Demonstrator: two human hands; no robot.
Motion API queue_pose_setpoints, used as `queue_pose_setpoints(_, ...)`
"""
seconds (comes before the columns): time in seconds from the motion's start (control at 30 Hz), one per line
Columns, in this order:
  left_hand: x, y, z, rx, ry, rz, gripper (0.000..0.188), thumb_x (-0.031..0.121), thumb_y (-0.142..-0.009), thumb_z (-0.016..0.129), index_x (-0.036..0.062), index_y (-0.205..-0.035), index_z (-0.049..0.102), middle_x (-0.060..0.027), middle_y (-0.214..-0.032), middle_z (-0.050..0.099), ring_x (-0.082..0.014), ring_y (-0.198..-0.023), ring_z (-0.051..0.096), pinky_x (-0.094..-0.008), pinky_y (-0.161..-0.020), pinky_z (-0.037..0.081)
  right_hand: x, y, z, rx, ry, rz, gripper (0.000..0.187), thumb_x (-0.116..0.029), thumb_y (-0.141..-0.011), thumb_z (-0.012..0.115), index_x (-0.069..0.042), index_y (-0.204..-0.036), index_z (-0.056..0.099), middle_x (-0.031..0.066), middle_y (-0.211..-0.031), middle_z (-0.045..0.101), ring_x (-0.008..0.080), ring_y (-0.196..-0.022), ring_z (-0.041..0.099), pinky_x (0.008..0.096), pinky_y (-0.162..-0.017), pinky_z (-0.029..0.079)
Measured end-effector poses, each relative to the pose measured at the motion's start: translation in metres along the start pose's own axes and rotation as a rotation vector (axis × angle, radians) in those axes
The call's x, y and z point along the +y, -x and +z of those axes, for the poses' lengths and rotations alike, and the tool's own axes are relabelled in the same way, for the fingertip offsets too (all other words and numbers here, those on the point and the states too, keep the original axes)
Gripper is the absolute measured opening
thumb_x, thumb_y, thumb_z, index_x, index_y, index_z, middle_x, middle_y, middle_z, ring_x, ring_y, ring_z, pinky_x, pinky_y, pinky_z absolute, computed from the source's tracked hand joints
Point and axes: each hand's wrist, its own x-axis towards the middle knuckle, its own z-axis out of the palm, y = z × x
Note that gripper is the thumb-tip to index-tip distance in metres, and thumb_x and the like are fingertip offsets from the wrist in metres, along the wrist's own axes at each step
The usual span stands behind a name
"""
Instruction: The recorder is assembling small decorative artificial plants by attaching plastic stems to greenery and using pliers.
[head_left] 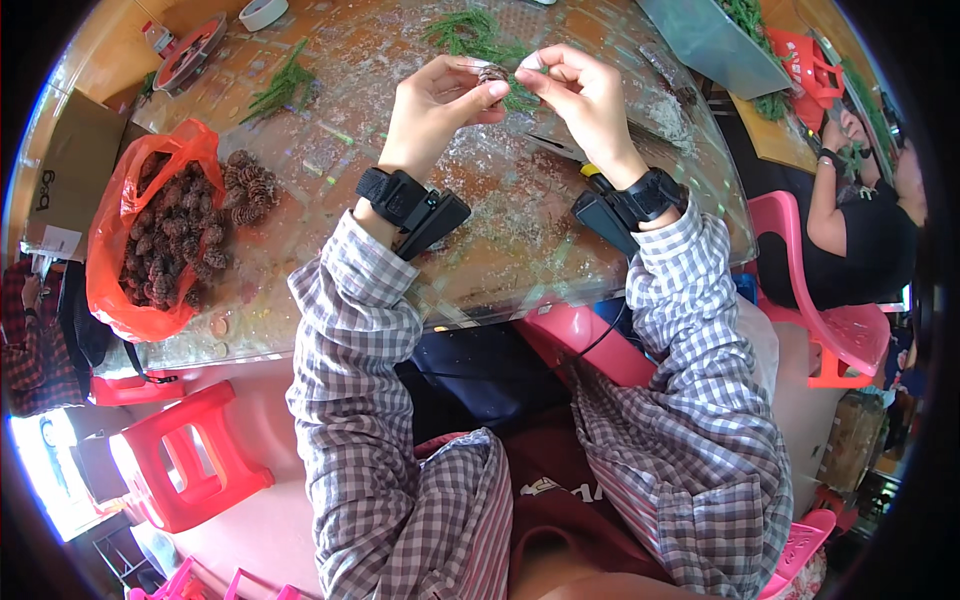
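Note:
Over the far middle of the table, my left hand point(440, 105) pinches a small brown pine cone point(492, 75) between thumb and fingers. Close to its right side, my right hand point(585, 100) is closed in a pinch; what its fingertips hold is too small to make out. Behind and under the hands lie green artificial pine sprigs point(465, 32). Another green sprig point(280, 88) rests farther left. At the left, an orange-red plastic bag point(108, 245) gapes with many pine cones point(175, 235) inside, and a few larger cones point(250, 188) spill out beside it.
White flakes litter the covered table point(330, 235). A roll of white tape point(263, 13) and a round tray point(192, 52) sit far left. A clear bin point(715, 50) stands far right. Another person point(840, 220) works at right near a pink chair point(790, 260). A red stool point(190, 455) is lower left.

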Motion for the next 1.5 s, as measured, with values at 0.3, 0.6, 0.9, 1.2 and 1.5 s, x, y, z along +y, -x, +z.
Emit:
queue_pose_setpoints(0.3, 0.001, 0.001, 0.000, 0.043, 0.025, 0.035, 0.023, 0.008, -0.076, 0.065, -0.0021, -0.091, 0.052, -0.0096, -0.082, 0.060, -0.0148, -0.070, 0.060, -0.0244, -0.059, 0.052, -0.004, 0.000, 0.002, 0.023, -0.020, 0.019, 0.008, -0.009, -0.080, 0.060, -0.002, -0.084, 0.058, -0.0060, -0.059, 0.051, -0.0010, -0.055, 0.040, 0.0155, -0.050, 0.029)
queue_pose_setpoints(0.6, 0.003, -0.001, -0.005, 0.140, 0.087, 0.060, 0.023, 0.009, -0.075, 0.066, -0.0006, -0.091, 0.052, -0.0077, -0.083, 0.059, -0.0132, -0.069, 0.060, -0.0231, -0.061, 0.051, -0.004, 0.000, -0.003, 0.061, 0.001, 0.013, 0.009, -0.010, -0.079, 0.060, -0.002, -0.084, 0.059, -0.0067, -0.060, 0.051, -0.0009, -0.055, 0.040, 0.0155, -0.050, 0.029)
queue_pose_setpoints(0.9, 0.004, 0.000, -0.006, 0.173, 0.117, 0.058, 0.024, 0.009, -0.075, 0.066, -0.0003, -0.092, 0.052, -0.0077, -0.084, 0.058, -0.0136, -0.069, 0.060, -0.0232, -0.062, 0.052, 0.004, -0.001, -0.004, 0.072, 0.035, 0.035, 0.010, -0.011, -0.079, 0.061, -0.002, -0.083, 0.059, -0.0073, -0.059, 0.050, -0.0010, -0.054, 0.038, 0.0154, -0.049, 0.029)
queue_pose_setpoints(1.2, 0.005, 0.001, -0.006, 0.167, 0.034, 0.035, 0.023, 0.008, -0.075, 0.066, -0.0002, -0.090, 0.052, -0.0077, -0.082, 0.059, -0.0138, -0.069, 0.060, -0.0233, -0.062, 0.052, 0.002, 0.000, -0.004, 0.048, 0.045, 0.038, 0.010, -0.010, -0.079, 0.061, -0.002, -0.084, 0.059, -0.0069, -0.060, 0.050, -0.0009, -0.055, 0.040, 0.0151, -0.050, 0.030)
queue_pose_setpoints(1.5, 0.003, -0.003, -0.018, 0.100, 0.061, -0.030, 0.020, 0.009, -0.076, 0.065, 0.0004, -0.089, 0.052, -0.0076, -0.082, 0.059, -0.0139, -0.069, 0.059, -0.0241, -0.061, 0.051, 0.004, -0.002, -0.004, 0.043, 0.023, -0.015, 0.010, -0.009, -0.080, 0.060, -0.001, -0.086, 0.060, -0.0060, -0.063, 0.053, -0.0006, -0.056, 0.042, 0.0148, -0.052, 0.032)
